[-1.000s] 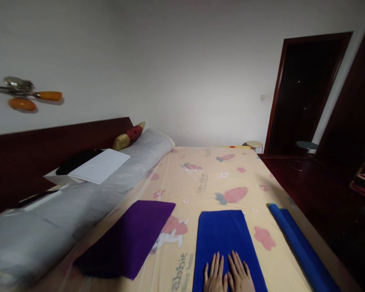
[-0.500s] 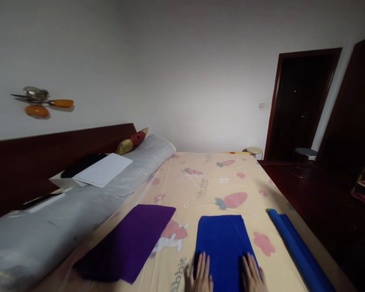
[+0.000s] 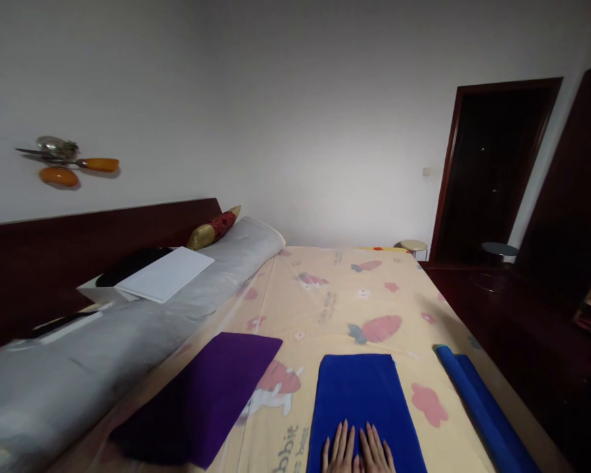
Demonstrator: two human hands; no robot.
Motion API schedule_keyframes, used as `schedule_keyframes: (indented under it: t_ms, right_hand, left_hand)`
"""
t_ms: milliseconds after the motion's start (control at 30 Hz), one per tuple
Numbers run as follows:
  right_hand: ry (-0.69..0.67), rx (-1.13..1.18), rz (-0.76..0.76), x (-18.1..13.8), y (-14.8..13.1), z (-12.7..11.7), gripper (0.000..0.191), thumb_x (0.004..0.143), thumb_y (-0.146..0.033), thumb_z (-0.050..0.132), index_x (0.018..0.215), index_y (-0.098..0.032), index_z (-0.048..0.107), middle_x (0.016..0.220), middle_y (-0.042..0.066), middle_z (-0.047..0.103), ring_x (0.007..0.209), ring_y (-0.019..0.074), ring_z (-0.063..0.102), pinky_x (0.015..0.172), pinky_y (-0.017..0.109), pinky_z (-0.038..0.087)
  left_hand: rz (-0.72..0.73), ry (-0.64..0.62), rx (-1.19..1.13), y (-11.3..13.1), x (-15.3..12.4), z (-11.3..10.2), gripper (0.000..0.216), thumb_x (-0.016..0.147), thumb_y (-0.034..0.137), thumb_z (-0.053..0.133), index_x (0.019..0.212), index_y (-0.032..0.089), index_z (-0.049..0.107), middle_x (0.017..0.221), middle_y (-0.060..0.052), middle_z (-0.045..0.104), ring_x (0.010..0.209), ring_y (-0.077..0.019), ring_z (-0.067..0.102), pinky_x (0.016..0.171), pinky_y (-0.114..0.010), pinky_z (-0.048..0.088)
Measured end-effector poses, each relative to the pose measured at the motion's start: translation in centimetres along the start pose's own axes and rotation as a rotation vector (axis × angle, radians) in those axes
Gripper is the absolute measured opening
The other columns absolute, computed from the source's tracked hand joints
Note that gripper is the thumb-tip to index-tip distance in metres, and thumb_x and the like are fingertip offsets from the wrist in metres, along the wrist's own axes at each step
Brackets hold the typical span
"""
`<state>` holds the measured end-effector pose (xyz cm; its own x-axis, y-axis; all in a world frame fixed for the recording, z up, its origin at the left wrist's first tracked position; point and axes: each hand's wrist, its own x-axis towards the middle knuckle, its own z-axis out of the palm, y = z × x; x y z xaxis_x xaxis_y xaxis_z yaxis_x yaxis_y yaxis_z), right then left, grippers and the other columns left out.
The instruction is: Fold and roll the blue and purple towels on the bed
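A folded blue cloth [image 3: 357,387] lies flat on the bed sheet in front of me. Side by side near its middle, my left hand [image 3: 341,450] and my right hand [image 3: 374,450] rest palm down with fingers stretched out. Neither hand grips anything; the wrists are cut off by the lower picture edge. To the left lies a folded purple cloth [image 3: 217,387], its near part in shadow. Along the right side of the bed lies a rolled blue cloth [image 3: 482,407].
The bed sheet [image 3: 325,341] has carrot and rabbit prints. A long grey bolster [image 3: 177,335] runs along the dark headboard [image 3: 103,230], carrying a white board [image 3: 167,272]. Two stools, one pale [image 3: 414,245] and one dark [image 3: 500,249], stand beyond the bed near the doorway [image 3: 495,177].
Both hands have moved inward from the blue cloth's two side edges to its middle and now lie close together. The view has shifted slightly.
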<state>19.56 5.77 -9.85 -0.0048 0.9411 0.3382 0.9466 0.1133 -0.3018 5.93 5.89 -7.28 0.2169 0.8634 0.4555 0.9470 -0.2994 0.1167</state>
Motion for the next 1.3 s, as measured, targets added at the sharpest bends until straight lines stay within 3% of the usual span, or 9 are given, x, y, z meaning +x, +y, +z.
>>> schedule_keyframes:
  t_ms: [233,567,700,900,1000,1133,1300]
  right_hand:
    - [-0.052,0.002,-0.021,0.2,-0.9,-3.3,0.048,0.086,-0.039,0.040,0.130,-0.028,0.054,0.140,0.005,0.045,0.128,0.0266,0.046,0.102,0.045,0.045]
    - [-0.138,0.028,-0.026,0.4,-0.6,-4.0,0.048,0.088,-0.043,0.039,0.132,-0.031,0.051,0.141,0.003,0.044,0.129,0.0267,0.044,0.104,0.047,0.043]
    - [-0.107,0.039,-0.035,0.7,1.1,-4.8,0.048,0.088,-0.052,0.039,0.131,-0.034,0.052,0.140,0.002,0.047,0.128,0.0274,0.045,0.103,0.047,0.043]
    - [-0.075,-0.010,0.047,0.5,5.4,-7.0,0.056,0.089,-0.057,0.031,0.134,-0.029,0.049,0.143,0.003,0.044,0.131,0.0267,0.042,0.105,0.047,0.040]
    - [-0.050,-0.028,0.112,0.4,6.3,-7.4,0.060,0.089,-0.061,0.025,0.133,-0.028,0.051,0.142,0.003,0.045,0.130,0.0273,0.044,0.103,0.048,0.042]
    - [-0.041,-0.033,0.145,0.7,4.9,-7.5,0.063,0.088,-0.063,0.026,0.132,-0.026,0.053,0.142,0.006,0.045,0.131,0.0296,0.042,0.104,0.051,0.040]
    - [-0.133,0.036,0.024,1.9,1.8,-7.9,0.055,0.091,-0.056,0.032,0.135,-0.028,0.048,0.144,0.004,0.040,0.133,0.0273,0.039,0.106,0.049,0.038]
  left_hand:
    - [0.015,-0.100,-0.046,0.4,0.4,-1.1,0.061,0.079,0.018,0.043,0.138,0.034,0.040,0.140,0.003,0.049,0.125,-0.0206,0.050,0.101,-0.040,0.042]
    - [0.013,-0.102,-0.034,0.4,0.5,-1.6,0.062,0.080,0.018,0.044,0.139,0.035,0.035,0.141,0.004,0.047,0.125,-0.0214,0.051,0.102,-0.042,0.041]
    - [0.008,-0.076,-0.035,0.4,0.5,-1.4,0.060,0.082,0.021,0.044,0.139,0.036,0.033,0.141,0.004,0.047,0.124,-0.0212,0.052,0.101,-0.041,0.042]
    - [0.012,-0.076,-0.073,0.3,0.5,-1.5,0.058,0.086,0.024,0.043,0.141,0.036,0.028,0.143,0.004,0.044,0.126,-0.0203,0.050,0.101,-0.041,0.043]
    - [0.014,-0.071,-0.079,0.3,0.5,-1.4,0.060,0.085,0.021,0.043,0.141,0.036,0.026,0.143,0.005,0.044,0.126,-0.0194,0.050,0.102,-0.040,0.043]
    - [-0.003,-0.069,-0.061,0.2,0.5,-1.1,0.063,0.084,0.020,0.044,0.141,0.037,0.024,0.142,0.005,0.044,0.126,-0.0199,0.050,0.101,-0.040,0.043]
    - [0.044,-0.071,-0.026,0.9,1.8,-1.9,0.067,0.084,0.017,0.040,0.144,0.035,0.017,0.146,0.005,0.039,0.128,-0.0198,0.047,0.101,-0.041,0.042]
